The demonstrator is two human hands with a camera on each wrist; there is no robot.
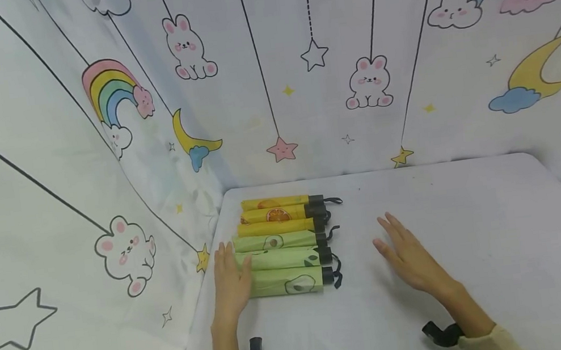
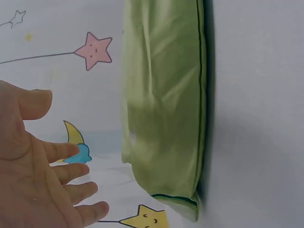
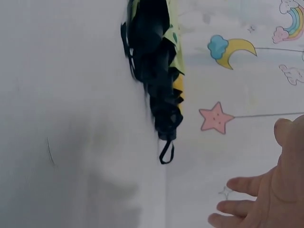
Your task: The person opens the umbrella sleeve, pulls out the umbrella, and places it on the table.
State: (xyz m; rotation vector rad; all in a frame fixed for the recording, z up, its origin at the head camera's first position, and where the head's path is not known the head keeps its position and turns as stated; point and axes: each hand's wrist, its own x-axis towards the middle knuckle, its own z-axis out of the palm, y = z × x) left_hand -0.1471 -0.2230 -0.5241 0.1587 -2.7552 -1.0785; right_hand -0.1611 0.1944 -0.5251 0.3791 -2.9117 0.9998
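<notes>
Folded umbrellas lie side by side in a column, handles pointing right. Three at the back are yellow, one printed with an orange slice (image 1: 278,214). Three nearer ones are pale green with avocado prints; the nearest green umbrella (image 1: 276,284) fills the middle of the left wrist view. My left hand (image 1: 231,283), fingers straight, is at the left ends of the green umbrellas; whether it touches them I cannot tell. To the right of the handles, my right hand (image 1: 412,258) hovers with extended fingers, holding nothing. Black handles (image 3: 159,80) with wrist loops line up in the right wrist view.
A white cloth covers the table (image 1: 470,223). Behind it and on the left hangs a white curtain (image 1: 253,109) printed with rabbits, stars, moons and rainbows. A black curved piece is on each wrist.
</notes>
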